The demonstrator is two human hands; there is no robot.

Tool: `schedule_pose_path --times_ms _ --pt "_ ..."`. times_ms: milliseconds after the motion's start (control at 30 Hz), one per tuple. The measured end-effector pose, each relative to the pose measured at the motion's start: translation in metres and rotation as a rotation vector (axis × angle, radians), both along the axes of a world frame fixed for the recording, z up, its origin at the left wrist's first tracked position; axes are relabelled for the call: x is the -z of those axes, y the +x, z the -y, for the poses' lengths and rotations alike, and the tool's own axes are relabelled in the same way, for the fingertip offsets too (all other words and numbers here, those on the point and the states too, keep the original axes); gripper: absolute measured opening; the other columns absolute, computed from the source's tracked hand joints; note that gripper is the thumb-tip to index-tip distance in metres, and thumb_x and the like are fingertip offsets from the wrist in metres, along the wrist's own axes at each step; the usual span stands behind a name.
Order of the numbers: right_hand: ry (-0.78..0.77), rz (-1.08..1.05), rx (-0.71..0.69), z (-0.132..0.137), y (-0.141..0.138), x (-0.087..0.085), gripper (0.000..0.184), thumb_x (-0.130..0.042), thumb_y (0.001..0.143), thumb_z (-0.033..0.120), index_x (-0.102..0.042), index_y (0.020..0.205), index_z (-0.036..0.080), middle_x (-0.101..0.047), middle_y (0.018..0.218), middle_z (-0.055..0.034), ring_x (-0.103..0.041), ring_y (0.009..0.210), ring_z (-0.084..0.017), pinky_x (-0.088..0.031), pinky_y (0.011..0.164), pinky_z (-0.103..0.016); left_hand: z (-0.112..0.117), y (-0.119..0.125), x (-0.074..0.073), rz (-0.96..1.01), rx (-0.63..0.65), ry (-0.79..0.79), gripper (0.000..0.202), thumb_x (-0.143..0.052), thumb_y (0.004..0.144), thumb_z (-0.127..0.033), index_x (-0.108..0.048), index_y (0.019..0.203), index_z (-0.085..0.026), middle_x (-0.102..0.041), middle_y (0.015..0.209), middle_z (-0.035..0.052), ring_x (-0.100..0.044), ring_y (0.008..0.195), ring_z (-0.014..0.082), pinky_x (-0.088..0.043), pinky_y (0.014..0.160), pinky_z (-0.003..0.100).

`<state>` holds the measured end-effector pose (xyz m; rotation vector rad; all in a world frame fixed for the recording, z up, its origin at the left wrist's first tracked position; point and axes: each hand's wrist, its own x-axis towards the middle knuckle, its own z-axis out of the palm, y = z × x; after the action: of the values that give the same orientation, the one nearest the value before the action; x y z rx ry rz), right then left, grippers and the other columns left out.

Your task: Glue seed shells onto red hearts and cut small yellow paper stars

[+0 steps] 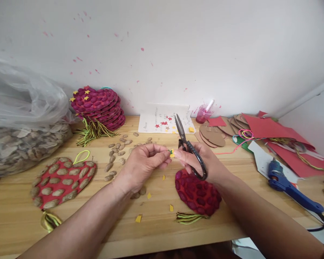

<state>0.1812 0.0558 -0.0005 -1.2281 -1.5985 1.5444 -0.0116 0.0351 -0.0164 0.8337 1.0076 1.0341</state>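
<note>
My left hand (144,163) pinches a small yellow paper piece (172,153) with a bit of green on it, above the middle of the table. The fingertips of my right hand (209,162) touch the same piece from the other side. Black-handled scissors (180,127) are held in my right hand, blades pointing up and away. Below my right hand lies a red heart (198,192) covered with painted magenta peanut shells, with a yarn tassel. Yellow paper scraps (138,218) are scattered on the wooden table (118,237) beneath my hands.
At left are a red heart with unpainted peanuts (62,181), a plastic bag of peanuts (24,147) and stacked magenta hearts (97,104). A white sheet with paper stars (148,120) lies behind my hands. Cardboard pieces (212,135), red sheets (264,126) and a blue glue gun (294,192) lie right.
</note>
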Motion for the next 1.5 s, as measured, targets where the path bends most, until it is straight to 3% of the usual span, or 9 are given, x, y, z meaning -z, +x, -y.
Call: schedule_pose_path --times_ms 200,400,667,867,1200,1500 --pt "-0.011 0.266 -0.228 -0.014 0.023 -0.012 0.043 -0.072 0.075 0.056 -0.058 0.067 0.016 -0.045 0.05 0.0058 -0.039 0.039 -0.007 -0.025 0.039 -0.022 -0.006 -0.017 -0.013 0.014 -0.037 -0.023 0.027 -0.085 0.067 -0.033 -0.07 0.078 -0.013 -0.075 0.077 0.0063 -0.069 0.072 0.0129 -0.054 0.071 0.023" --pt "0.076 0.339 -0.392 -0.015 0.028 -0.022 0.041 -0.069 0.079 0.052 -0.058 0.066 0.016 -0.049 0.06 0.0023 -0.042 0.055 -0.011 -0.032 0.051 -0.025 -0.011 -0.021 -0.017 0.045 -0.095 -0.052 0.026 -0.088 0.064 -0.027 -0.07 0.075 -0.012 -0.075 0.077 0.0071 -0.069 0.07 0.0123 -0.054 0.067 0.021" --pt "0.037 0.412 -0.411 -0.016 0.036 -0.017 0.036 -0.072 0.077 0.048 -0.058 0.068 0.017 -0.044 0.06 0.0044 -0.038 0.055 -0.011 -0.03 0.05 -0.024 -0.012 -0.019 -0.017 0.039 -0.09 -0.085 0.022 -0.086 0.066 -0.023 -0.07 0.075 -0.011 -0.075 0.074 0.0079 -0.068 0.064 0.011 -0.054 0.063 0.019" --pt "0.053 0.459 -0.384 -0.014 0.034 -0.02 0.041 -0.074 0.074 0.045 -0.047 0.06 0.019 -0.031 0.059 0.0061 -0.028 0.053 -0.009 -0.021 0.046 -0.023 -0.013 -0.021 -0.014 0.038 -0.068 -0.09 0.021 -0.085 0.067 -0.023 -0.071 0.075 -0.011 -0.074 0.072 0.0082 -0.067 0.06 0.0103 -0.053 0.062 0.02" --pt "0.049 0.558 -0.38 -0.015 0.037 -0.024 0.035 -0.076 0.071 0.045 -0.057 0.063 0.018 -0.042 0.058 0.0052 -0.033 0.054 -0.009 -0.024 0.047 -0.024 -0.014 -0.021 -0.015 0.019 -0.028 -0.119 0.024 -0.088 0.062 -0.023 -0.068 0.07 -0.011 -0.073 0.066 0.007 -0.064 0.055 0.0096 -0.053 0.057 0.019" --pt "0.129 0.649 -0.411 -0.014 0.038 -0.026 0.041 -0.073 0.074 0.049 -0.049 0.061 0.018 -0.038 0.058 0.0052 -0.032 0.055 -0.01 -0.024 0.048 -0.024 -0.017 -0.024 -0.01 -0.036 0.026 -0.127 0.023 -0.088 0.063 -0.023 -0.07 0.07 -0.012 -0.074 0.071 0.0091 -0.068 0.062 0.0122 -0.055 0.06 0.02"
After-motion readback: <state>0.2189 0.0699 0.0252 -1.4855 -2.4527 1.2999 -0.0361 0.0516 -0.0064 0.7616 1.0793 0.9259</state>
